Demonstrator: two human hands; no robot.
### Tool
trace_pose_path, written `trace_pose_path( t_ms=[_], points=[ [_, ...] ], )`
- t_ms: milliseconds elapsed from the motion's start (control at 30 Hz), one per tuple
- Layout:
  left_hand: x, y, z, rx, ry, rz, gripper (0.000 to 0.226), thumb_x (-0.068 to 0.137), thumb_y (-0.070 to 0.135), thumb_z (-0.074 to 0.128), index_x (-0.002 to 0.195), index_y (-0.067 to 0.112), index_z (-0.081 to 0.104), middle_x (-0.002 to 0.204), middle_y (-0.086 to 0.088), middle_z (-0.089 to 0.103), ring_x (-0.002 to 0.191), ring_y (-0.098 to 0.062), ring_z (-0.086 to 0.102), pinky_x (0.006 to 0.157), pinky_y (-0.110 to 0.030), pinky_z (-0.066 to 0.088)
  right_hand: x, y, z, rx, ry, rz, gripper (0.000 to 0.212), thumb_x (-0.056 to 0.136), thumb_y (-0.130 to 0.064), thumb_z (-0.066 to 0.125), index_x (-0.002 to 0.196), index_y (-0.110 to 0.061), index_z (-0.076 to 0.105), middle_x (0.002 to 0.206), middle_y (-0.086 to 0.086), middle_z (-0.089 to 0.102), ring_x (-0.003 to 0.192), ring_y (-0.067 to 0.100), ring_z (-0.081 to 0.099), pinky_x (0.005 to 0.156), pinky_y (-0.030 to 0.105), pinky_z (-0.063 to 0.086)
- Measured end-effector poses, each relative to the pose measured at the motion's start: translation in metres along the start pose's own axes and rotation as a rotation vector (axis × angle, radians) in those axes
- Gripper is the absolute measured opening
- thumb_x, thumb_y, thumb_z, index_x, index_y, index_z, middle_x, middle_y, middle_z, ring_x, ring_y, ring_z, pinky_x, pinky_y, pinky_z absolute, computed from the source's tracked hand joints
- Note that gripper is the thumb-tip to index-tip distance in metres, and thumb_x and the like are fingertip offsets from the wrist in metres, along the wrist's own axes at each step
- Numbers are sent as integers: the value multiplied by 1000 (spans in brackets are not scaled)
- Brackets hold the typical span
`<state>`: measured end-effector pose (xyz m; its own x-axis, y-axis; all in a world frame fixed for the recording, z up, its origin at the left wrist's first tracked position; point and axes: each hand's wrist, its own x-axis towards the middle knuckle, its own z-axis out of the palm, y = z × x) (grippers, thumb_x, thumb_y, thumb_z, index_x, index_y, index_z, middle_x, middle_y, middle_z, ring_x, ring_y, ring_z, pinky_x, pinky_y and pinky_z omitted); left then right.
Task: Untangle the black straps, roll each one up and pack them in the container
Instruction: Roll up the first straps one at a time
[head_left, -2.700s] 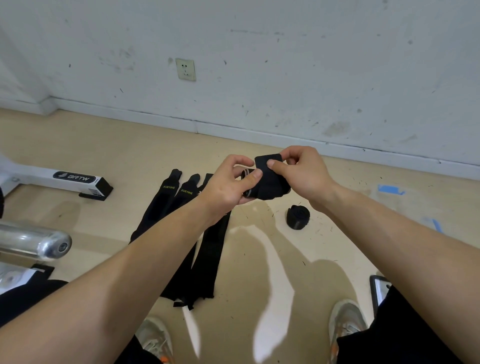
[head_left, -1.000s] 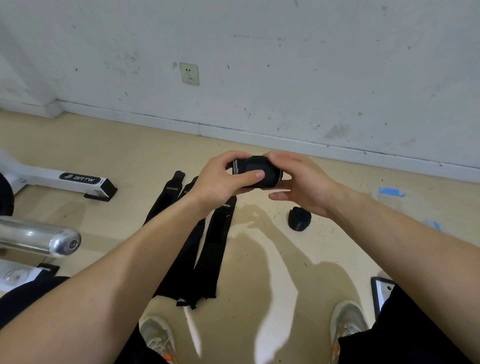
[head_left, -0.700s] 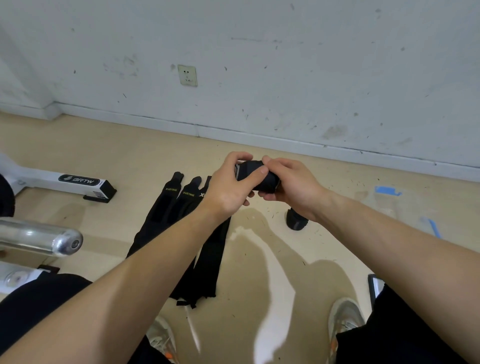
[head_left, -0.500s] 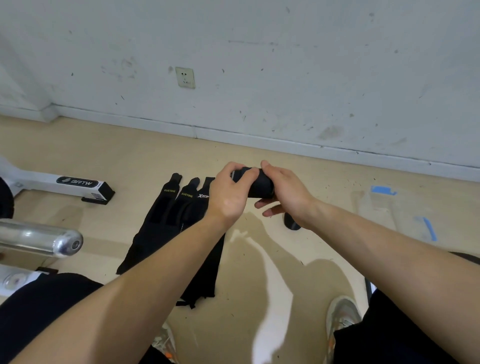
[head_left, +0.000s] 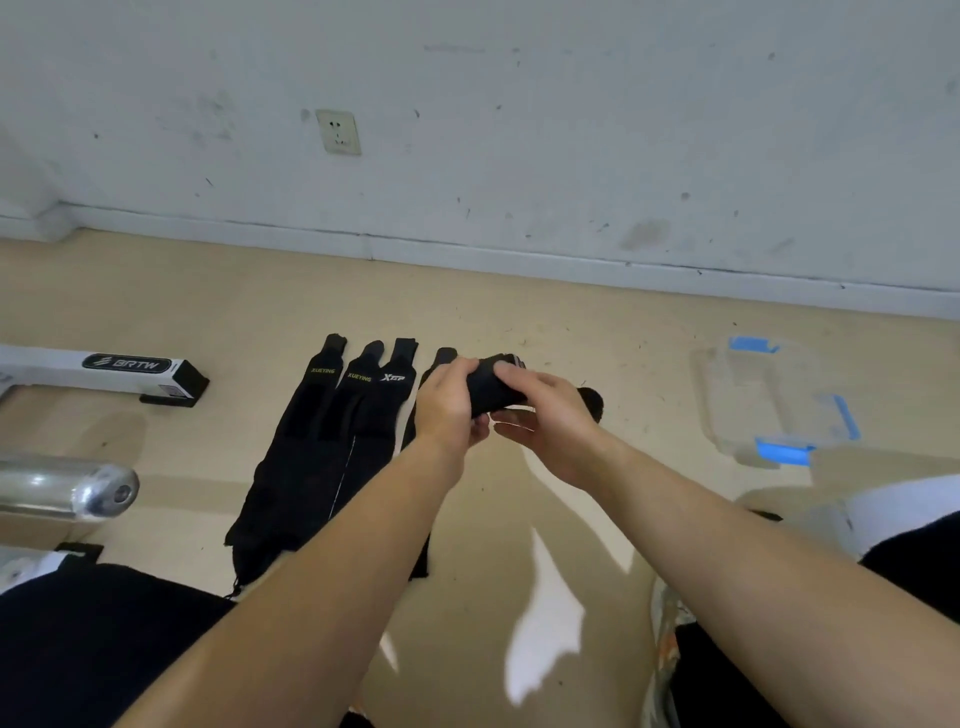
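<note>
Both hands hold one rolled black strap (head_left: 490, 391) above the floor. My left hand (head_left: 451, 406) grips its left end. My right hand (head_left: 549, 415) curls its thumb and fingers round the right end. Several flat black straps (head_left: 332, 447) lie side by side on the floor to the left, partly under my left forearm. Another rolled strap (head_left: 592, 401) sits on the floor, mostly hidden behind my right hand. A clear container (head_left: 769, 400) with blue clips lies on the floor at the right.
A white machine base (head_left: 104, 370) and a chrome bar end (head_left: 78, 491) stand at the left. The white wall with a socket (head_left: 338, 132) runs along the back. My shoe (head_left: 670, 618) shows at the lower right.
The strap's loose flap has been wound in, giving a tight roll. The view has shifted so the clear container now shows at the right. Both hands have lowered a little toward the floor.
</note>
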<state>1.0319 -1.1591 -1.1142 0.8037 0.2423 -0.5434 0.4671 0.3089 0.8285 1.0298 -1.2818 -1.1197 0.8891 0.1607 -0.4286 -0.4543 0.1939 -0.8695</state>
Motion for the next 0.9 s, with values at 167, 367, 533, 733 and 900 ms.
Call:
trace_pose_path(
  t_ms=[167, 367, 533, 733, 900],
  points=[
    [17, -19, -4, 40, -121, -85, 29, 98, 33, 61, 113, 10, 69, 102, -10, 69, 85, -22, 66, 63, -30, 59, 14, 28, -18, -9, 68, 10, 32, 88, -22, 78, 116, -11, 68, 112, 13, 74, 96, 22, 71, 76, 30, 57],
    [49, -68, 13, 554, 32, 324, 8, 99, 23, 63, 105, 26, 66, 106, 2, 68, 92, -9, 65, 76, -21, 53, 38, 59, -52, -146, 279, 3, 44, 78, -21, 86, 115, -16, 62, 107, 4, 71, 94, 17, 70, 76, 32, 57],
    [79, -108, 40, 615, -97, 256, 19, 100, 11, 55, 107, 19, 71, 99, 8, 68, 93, -9, 65, 76, -15, 47, 64, 92, -86, -237, 366, -3, 53, 74, -18, 89, 119, -16, 61, 103, 4, 72, 89, 13, 70, 73, 29, 54],
    [129, -153, 67, 640, -267, 52, 14, 97, 14, 60, 102, 25, 68, 98, 5, 73, 93, -19, 69, 91, -37, 56, 103, 129, -131, -382, 460, 29, 52, 72, -5, 87, 114, -17, 60, 101, -1, 64, 86, 15, 66, 66, 17, 52],
    [165, -185, 91, 561, -349, -74, 23, 97, 10, 61, 120, 12, 61, 116, -3, 69, 99, -21, 69, 87, -33, 55, 143, 153, -159, -513, 522, 17, 48, 70, -7, 87, 111, -14, 62, 96, -3, 66, 85, 17, 70, 72, 28, 59]
  ],
)
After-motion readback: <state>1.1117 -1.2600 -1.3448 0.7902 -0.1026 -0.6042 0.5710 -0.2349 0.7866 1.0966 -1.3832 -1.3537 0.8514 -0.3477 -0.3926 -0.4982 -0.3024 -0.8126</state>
